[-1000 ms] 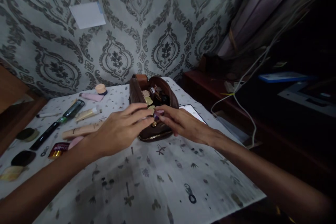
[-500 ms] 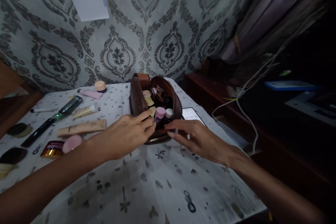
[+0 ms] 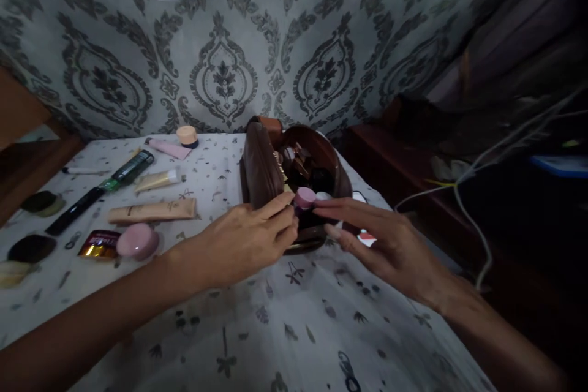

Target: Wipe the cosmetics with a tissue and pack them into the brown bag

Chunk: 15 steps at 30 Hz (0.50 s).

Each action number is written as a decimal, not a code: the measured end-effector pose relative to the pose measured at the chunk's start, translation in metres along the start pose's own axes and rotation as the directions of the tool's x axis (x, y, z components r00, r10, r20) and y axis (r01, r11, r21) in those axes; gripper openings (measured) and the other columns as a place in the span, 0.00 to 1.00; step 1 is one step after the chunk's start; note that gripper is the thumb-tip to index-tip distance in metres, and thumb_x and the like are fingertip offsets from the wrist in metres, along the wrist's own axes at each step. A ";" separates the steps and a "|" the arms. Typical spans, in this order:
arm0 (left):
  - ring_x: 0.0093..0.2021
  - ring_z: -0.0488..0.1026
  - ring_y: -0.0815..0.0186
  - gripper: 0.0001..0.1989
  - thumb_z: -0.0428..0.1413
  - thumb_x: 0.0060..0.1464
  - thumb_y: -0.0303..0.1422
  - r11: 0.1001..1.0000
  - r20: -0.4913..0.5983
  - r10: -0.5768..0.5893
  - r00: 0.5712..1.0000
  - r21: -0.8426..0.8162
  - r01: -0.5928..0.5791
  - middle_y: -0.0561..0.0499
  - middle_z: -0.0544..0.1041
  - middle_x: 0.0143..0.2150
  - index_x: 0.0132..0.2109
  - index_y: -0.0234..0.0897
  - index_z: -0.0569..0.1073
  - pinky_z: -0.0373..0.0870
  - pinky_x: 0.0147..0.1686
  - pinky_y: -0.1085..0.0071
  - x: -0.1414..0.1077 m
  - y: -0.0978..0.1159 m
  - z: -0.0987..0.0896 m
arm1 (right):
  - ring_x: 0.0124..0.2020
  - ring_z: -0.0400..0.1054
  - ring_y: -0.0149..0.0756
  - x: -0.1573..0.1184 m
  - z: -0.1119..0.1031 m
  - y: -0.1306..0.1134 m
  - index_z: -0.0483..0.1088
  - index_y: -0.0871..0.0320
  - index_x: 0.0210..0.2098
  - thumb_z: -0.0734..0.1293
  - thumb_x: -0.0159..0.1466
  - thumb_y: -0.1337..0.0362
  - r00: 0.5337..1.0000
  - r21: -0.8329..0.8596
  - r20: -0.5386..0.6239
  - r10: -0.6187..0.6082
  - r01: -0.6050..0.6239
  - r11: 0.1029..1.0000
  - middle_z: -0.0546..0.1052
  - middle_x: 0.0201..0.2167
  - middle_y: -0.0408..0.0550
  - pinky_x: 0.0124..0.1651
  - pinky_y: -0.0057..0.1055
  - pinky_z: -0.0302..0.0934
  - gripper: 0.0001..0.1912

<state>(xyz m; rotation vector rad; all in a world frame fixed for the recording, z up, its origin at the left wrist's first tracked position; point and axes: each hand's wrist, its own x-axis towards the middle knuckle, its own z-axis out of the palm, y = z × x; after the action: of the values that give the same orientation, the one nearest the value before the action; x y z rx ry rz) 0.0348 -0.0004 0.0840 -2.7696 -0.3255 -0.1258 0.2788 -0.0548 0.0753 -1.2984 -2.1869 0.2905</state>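
Table with white printed cloth (image 3: 248,349): long beige tube (image 3: 151,211) and round pink jar (image 3: 138,241) lie at left, outside the bag.
Left hand (image 3: 250,239): fingers curled at the bag's near-left edge; cannot tell whether pinching it.
Brown leather zip bag (image 3: 261,165): unzipped; left wall now appears to bulge further over the opening.
Pink-lidded purple bottle (image 3: 305,197): in the bag's mouth, lid bared; fingers surrounded it a second ago. Apparently set down inside.
White round lid (image 3: 322,196): just beside it, right.
Right hand (image 3: 395,248): open, fingertips near both lids.
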 end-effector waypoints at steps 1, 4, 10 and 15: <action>0.69 0.56 0.52 0.18 0.50 0.61 0.24 1.000 -0.003 -0.003 1.000 0.015 0.003 0.38 0.72 0.59 0.58 0.29 0.67 0.73 0.34 0.72 0.000 0.001 0.000 | 0.53 0.73 0.47 0.005 0.000 0.001 0.73 0.54 0.54 0.60 0.70 0.59 1.000 -0.035 -0.013 0.002 -0.003 0.999 0.77 0.53 0.54 0.53 0.44 0.71 0.17; 0.69 0.55 0.53 0.17 0.48 0.61 0.24 0.998 -0.010 -0.028 1.000 0.055 0.028 0.38 0.72 0.58 0.57 0.30 0.68 0.72 0.30 0.73 0.001 0.003 0.000 | 0.52 0.73 0.48 0.024 0.002 0.003 0.74 0.56 0.52 0.58 0.70 0.60 0.999 -0.184 -0.048 -0.017 0.008 0.983 0.76 0.54 0.55 0.52 0.45 0.71 0.17; 0.68 0.56 0.54 0.17 0.48 0.60 0.23 0.998 -0.067 -0.055 0.996 0.038 0.058 0.38 0.72 0.57 0.56 0.28 0.68 0.71 0.28 0.73 -0.003 0.005 0.003 | 0.44 0.73 0.47 0.058 0.006 0.004 0.77 0.60 0.37 0.61 0.68 0.65 0.986 -0.286 0.125 -0.113 0.145 0.947 0.80 0.40 0.56 0.46 0.43 0.69 0.13; 0.68 0.55 0.55 0.13 0.47 0.63 0.24 0.996 -0.125 -0.080 0.989 -0.056 0.074 0.39 0.73 0.53 0.51 0.30 0.71 0.69 0.27 0.74 -0.004 0.006 0.007 | 0.37 0.73 0.45 0.060 0.006 0.005 0.76 0.57 0.31 0.60 0.67 0.67 0.971 -0.237 0.211 -0.111 0.161 0.958 0.80 0.33 0.54 0.41 0.41 0.68 0.14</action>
<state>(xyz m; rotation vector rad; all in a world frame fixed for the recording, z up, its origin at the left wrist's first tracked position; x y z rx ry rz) 0.0325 -0.0040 0.0749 -2.7835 -0.4013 -0.3326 0.2574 -0.0003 0.0899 -1.2876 -2.5350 0.0891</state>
